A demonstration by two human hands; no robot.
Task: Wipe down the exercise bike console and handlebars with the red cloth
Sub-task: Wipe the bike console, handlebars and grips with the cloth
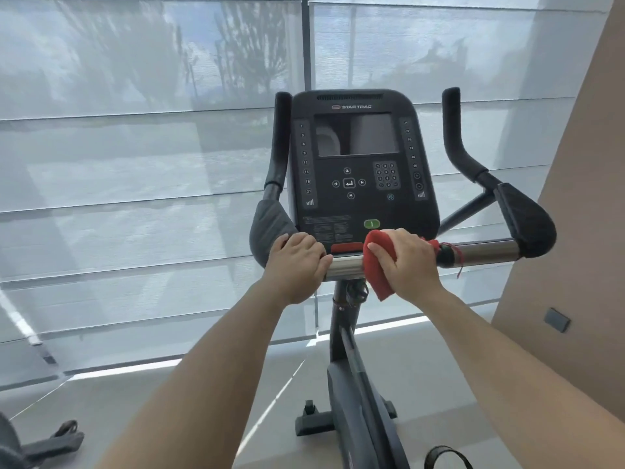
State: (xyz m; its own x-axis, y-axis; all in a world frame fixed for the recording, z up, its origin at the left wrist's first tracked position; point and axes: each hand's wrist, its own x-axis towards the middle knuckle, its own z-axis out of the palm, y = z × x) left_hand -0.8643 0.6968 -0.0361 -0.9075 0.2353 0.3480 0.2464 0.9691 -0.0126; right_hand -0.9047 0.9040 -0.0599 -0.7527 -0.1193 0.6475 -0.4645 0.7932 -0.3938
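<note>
Your right hand [407, 262] is closed over the crumpled red cloth [377, 265], pressing it around the shiny metal cross bar of the handlebars [345, 267] — fingers curled over the top, thumb side toward you. A fold of cloth hangs below the palm; a frayed red end with loose threads pokes out just past the knuckles, toward the bare chrome stretch. Your left hand [299, 262] is wrapped bare around the same bar, just beside the cloth, with a short run of chrome between the two grips. Directly above both grips — the black console with dark screen and keypad [362, 164], its lower edge close to your knuckles. Black padded grip horns [527, 221] sit outboard of each hand, untouched.
</note>
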